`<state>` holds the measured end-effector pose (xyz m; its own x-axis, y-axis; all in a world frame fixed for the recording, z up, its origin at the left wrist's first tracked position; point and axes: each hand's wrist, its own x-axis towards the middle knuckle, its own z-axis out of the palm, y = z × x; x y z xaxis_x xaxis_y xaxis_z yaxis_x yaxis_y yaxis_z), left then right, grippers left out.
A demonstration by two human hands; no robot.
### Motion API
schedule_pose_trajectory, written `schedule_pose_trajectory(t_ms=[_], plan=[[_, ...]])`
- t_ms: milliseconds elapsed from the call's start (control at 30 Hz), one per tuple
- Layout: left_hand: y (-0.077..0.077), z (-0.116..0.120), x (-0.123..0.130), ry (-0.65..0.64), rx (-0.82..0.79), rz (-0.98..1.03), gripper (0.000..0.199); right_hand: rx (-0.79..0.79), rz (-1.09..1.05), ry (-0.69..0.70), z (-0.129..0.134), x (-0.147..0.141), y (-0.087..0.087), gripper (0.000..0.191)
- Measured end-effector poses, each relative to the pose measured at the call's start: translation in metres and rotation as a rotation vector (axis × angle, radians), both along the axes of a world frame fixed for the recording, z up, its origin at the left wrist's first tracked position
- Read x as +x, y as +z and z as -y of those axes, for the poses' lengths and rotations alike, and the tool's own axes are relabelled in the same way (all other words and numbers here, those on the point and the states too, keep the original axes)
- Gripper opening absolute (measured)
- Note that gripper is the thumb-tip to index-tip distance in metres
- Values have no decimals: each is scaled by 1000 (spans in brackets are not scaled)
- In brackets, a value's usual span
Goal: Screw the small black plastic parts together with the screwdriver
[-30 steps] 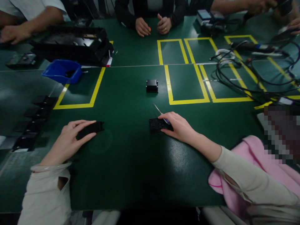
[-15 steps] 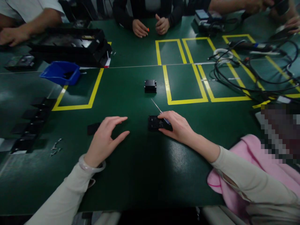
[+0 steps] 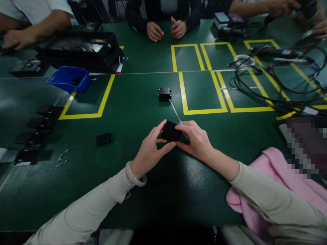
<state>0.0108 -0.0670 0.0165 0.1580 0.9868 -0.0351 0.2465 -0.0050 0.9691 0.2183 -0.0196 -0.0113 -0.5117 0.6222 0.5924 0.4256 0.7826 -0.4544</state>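
Note:
A flat black rectangular plastic part (image 3: pixel 170 131) is held a little tilted between both hands. My left hand (image 3: pixel 150 148) closes on its left side, thumb along the near edge and fingers at the far left corner. Gripping the right end is my right hand (image 3: pixel 196 139), which also keeps a thin screwdriver (image 3: pixel 176 112) in its fingers. The tool's shaft points away, its tip appearing close to a black block (image 3: pixel 165 94) with small silver ends; contact cannot be told. A smaller black piece (image 3: pixel 103 139) lies on the table to the left.
Loose screws (image 3: pixel 61 159) and a row of black parts (image 3: pixel 34 139) lie left. A blue bin (image 3: pixel 70 80) stands before black trays (image 3: pixel 79 56). Cables (image 3: pixel 237 81) cross the right; a pink cloth (image 3: pixel 270 170) lies near my right arm. Co-workers' hands (image 3: pixel 167 31) rest opposite.
My left hand has moved right, from open beside the smaller black piece to gripping the black part. That part is now tilted, and the screwdriver's tip has swung right.

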Motion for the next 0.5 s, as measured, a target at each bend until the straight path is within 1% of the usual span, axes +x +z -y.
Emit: schedule_pose_trajectory(t_ms=[133,233,300,367,433,500], plan=[[-5,-4,8,-2,17,-21,76,15,20,24,1,-1,0,43],[-8,-8,9,24,29,-50,70,37,29,60,2,-2,1,43],[-7,-10,7,29,38,-80,64,46,20,94,3,-3,2,44],[-3,-10,1,31,41,-111,59,46,-3,127,3,-3,3,48],[3,-8,-11,59,20,-123,58,41,-31,151,2,-2,4,53],[12,-1,-29,146,-36,-148,62,23,-41,165,1,0,4,56]])
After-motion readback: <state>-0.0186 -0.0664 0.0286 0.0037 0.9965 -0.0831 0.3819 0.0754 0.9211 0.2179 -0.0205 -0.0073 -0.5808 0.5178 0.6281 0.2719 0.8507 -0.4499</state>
